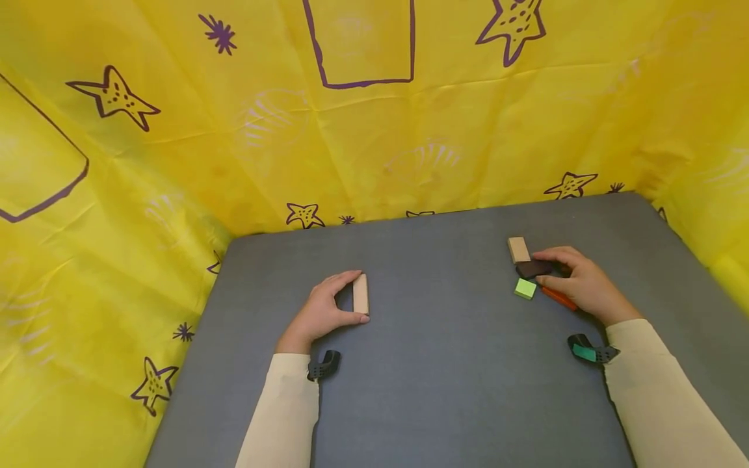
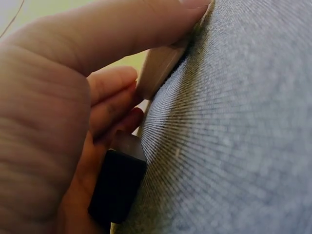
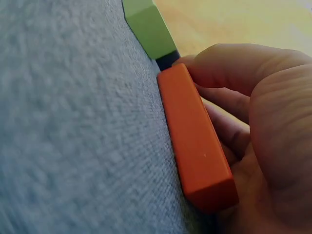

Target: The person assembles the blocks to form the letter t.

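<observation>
My left hand [image 1: 326, 307] pinches a plain wooden block [image 1: 361, 296] by its two ends, thumb at the near end and fingers at the far one. In the left wrist view that wooden block [image 2: 162, 68] lies close against the grey cloth, partly behind the thumb. Over on the right, my right hand [image 1: 586, 286] grips a dark brown block [image 1: 531, 269] between thumb and fingers. A light green block [image 1: 525, 288] sits just left of the thumb. Below the palm is an orange-red block [image 3: 197, 136], partly covered by the hand in the head view.
A second plain wooden block [image 1: 518, 249] lies at the far side of the dark one. Grey cloth [image 1: 445, 344] covers the table, and yellow patterned sheets [image 1: 363, 149] hang behind and at both sides. Each wrist wears a dark strap mount [image 1: 592, 351].
</observation>
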`<state>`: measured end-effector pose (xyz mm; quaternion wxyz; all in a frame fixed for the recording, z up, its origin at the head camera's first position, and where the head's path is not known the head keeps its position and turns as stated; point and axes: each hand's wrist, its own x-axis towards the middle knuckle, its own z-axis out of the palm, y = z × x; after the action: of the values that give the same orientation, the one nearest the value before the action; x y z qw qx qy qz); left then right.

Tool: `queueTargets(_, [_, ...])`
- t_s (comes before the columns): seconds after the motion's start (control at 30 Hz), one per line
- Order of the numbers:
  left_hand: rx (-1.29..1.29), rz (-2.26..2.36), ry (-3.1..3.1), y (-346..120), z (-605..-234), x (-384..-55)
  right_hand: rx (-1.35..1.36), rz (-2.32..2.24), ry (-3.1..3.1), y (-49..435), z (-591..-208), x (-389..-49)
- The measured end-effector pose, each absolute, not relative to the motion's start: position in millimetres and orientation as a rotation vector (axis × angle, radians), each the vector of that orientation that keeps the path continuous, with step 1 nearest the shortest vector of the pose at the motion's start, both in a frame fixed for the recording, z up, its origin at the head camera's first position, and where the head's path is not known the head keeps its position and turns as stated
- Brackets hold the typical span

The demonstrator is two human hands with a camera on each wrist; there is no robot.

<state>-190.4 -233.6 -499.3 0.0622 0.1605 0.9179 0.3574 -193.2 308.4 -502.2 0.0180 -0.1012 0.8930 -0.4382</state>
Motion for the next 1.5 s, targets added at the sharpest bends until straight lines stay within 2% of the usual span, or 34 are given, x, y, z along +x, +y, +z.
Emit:
queueTargets(0.6, [0.542,1.020,2.878,-221,-490,-188,-0.377,-1.323,2.843,304,-505,-196])
queueTargets(0.77, [0.680,0.964,2.946,-207,-483,-186,-0.332,-1.294,2.848,303,-503,-196])
queueTargets(1.07, [0.758,1.077,2.795,-173,-484,-175,-0.293,-1.267,2.837,302,-499,-193])
queueTargets(1.5, [0.870,0.921,2.749,-130,-491,-168,-0.241,-1.318,2.771,301,-499,-195])
